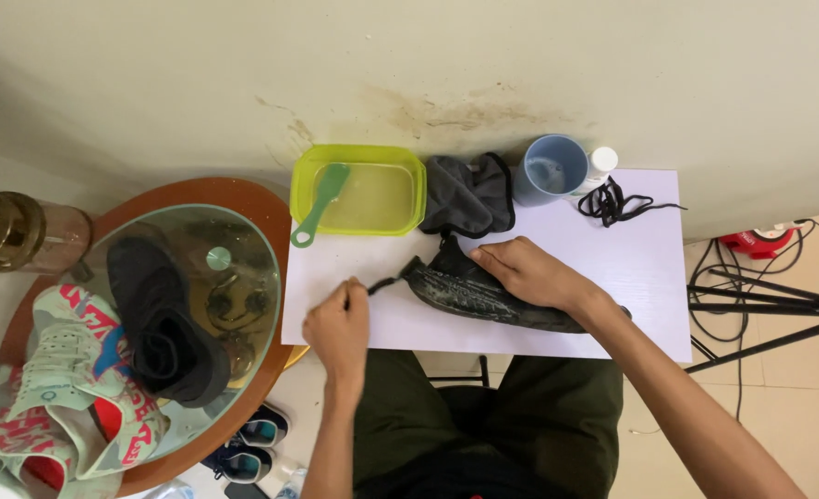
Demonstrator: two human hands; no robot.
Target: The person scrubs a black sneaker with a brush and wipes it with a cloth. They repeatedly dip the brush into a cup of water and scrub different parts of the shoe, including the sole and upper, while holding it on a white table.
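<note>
A black shoe point(483, 294) lies on its side on the white table point(649, 277). My right hand point(529, 270) rests on top of it and presses it down. My left hand point(338, 325) pinches the end of a black lace point(383, 283) that runs to the shoe's front tip. A loose bundle of black lace point(612, 200) lies at the table's far right.
At the back stand a green tub of water point(358, 189) with a green brush point(320, 205), a dark cloth point(469, 194), a blue cup point(551, 169) and a small white bottle point(600, 164). A round glass table point(151, 323) at left holds a black shoe and mint-and-red sneakers. A tripod and cables stand at right.
</note>
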